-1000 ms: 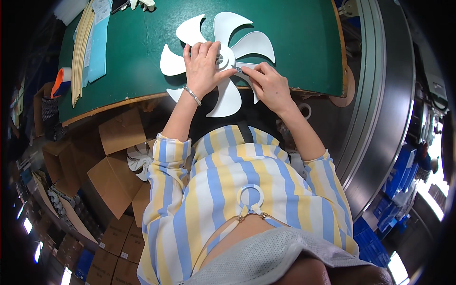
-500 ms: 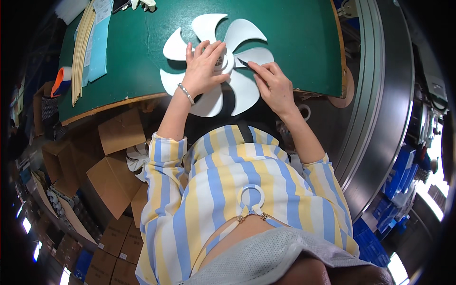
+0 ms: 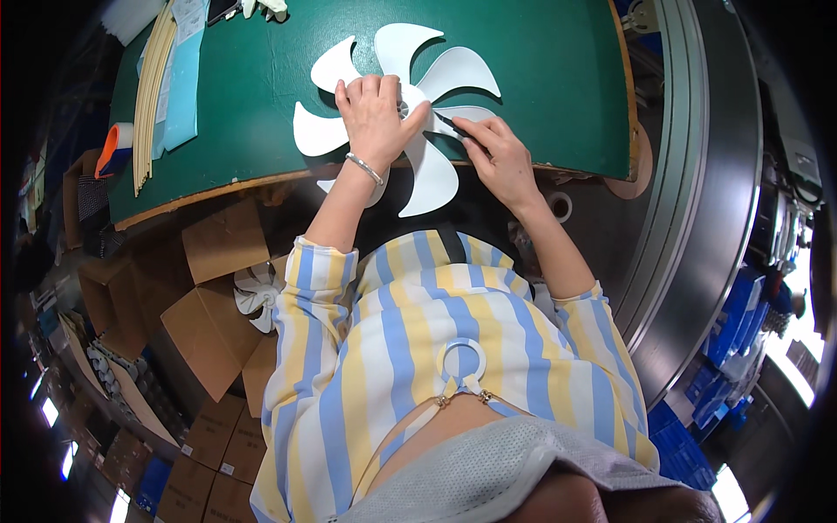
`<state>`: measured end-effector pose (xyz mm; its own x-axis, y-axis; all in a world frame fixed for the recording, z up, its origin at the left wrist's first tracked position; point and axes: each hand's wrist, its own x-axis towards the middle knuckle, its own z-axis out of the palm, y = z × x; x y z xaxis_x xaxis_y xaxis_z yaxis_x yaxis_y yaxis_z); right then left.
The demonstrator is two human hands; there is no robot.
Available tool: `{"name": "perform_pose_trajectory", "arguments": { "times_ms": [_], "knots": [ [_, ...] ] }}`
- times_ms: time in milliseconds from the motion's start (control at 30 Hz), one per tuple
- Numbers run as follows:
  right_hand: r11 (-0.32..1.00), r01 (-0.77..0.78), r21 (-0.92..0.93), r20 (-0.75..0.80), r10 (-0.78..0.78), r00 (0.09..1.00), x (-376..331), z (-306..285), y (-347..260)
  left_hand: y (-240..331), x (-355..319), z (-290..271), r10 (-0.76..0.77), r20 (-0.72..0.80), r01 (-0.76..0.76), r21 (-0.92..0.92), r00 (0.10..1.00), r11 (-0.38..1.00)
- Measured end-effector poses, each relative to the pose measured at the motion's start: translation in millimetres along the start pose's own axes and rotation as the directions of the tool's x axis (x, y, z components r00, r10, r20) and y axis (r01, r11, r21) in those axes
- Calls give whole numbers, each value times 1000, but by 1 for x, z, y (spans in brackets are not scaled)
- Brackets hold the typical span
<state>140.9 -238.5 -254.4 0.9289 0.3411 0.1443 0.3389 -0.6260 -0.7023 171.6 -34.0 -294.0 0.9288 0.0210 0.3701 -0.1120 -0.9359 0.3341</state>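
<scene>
A white plastic fan impeller with several curved blades lies on the green table, its nearest blades reaching past the front edge. My left hand rests over its hub, fingers curled round the far side and thumb pointing right, gripping it. Pinched in my right hand is a slim dark knife. The knife's tip meets the root of the right-hand blade, close beside the hub. My left palm covers part of the hub, and my right fingers hide most of the knife's handle.
The green table has a wooden front edge. On its left lie pale long strips, blue sheets and an orange-and-white roll. Open cardboard boxes stand below left, with another white fan in one. Metal rails run along the right.
The fan has turned clockwise, and my left hand has shifted with it a little to the right. My right hand stays nearly in place, the knife now at the blade's root.
</scene>
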Motion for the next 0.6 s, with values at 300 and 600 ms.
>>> {"name": "perform_pose_trajectory", "arguments": {
  "times_ms": [300, 600],
  "knots": [
    [889, -347, 300, 241, 281, 929, -11, 8, -9, -16, 22, 15, -74, -116, 78, 23, 990, 997],
    [968, -88, 234, -208, 138, 968, -5, -11, -16, -65, -5, -57, -237, -450, 213, -104, 861, 971]
  ]
}}
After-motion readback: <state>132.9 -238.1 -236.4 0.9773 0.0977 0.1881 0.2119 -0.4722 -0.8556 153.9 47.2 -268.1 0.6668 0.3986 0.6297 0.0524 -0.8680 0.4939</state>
